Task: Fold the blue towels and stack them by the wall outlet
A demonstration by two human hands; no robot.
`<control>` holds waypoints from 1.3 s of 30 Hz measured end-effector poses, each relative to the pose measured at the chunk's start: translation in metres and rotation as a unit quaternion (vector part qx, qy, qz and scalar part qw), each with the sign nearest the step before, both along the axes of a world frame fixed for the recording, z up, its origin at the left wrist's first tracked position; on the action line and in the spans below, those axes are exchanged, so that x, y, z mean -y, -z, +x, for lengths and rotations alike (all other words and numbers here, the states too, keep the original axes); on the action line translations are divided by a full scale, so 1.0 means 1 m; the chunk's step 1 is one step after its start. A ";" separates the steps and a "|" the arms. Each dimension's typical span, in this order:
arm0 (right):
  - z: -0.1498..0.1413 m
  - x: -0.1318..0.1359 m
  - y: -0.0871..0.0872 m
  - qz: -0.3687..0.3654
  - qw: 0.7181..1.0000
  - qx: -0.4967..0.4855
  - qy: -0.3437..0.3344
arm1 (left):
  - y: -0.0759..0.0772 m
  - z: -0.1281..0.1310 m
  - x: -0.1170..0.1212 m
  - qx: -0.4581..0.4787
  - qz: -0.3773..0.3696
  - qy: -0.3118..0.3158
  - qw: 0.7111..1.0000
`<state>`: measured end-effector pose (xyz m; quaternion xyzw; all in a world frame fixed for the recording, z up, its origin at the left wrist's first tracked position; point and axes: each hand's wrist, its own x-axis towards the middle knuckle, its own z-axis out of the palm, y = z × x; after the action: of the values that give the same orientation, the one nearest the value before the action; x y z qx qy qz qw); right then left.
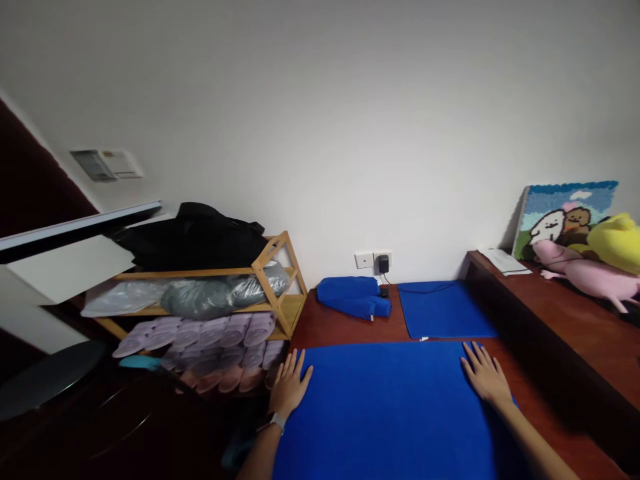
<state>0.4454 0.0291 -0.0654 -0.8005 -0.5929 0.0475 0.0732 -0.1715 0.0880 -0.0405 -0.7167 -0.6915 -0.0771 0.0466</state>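
A large blue cloth [390, 407] lies spread over the reddish-brown wooden surface in front of me. My left hand [290, 383] rests at its far left corner, fingers stretched out, with a watch on the wrist. At the far right corner, my right hand [486, 377] lies flat with its fingers apart. Neither hand grips anything. Beyond the cloth, a smaller blue cloth [445, 310] lies flat with a small white tag at its near edge. To its left is a bundle of folded or rolled blue cloth [353, 297].
A wooden rack [295, 310] at the left holds plastic-wrapped items, a black bag [195, 237] and rows of lilac and pink slippers [200, 333]. A black plug [383, 263] sits in the wall socket. The raised ledge at right carries a pink plush toy [590, 273] and a fuzzy picture [565, 217].
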 end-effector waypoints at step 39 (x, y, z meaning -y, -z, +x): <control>0.009 0.004 -0.010 0.043 0.996 -0.060 -0.052 | 0.002 -0.003 -0.002 0.028 0.018 0.019 0.999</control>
<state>0.4548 0.0255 -0.0556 -0.7602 -0.6300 0.0734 0.1407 -0.1743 0.0903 -0.0427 -0.7265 -0.6772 -0.1100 0.0383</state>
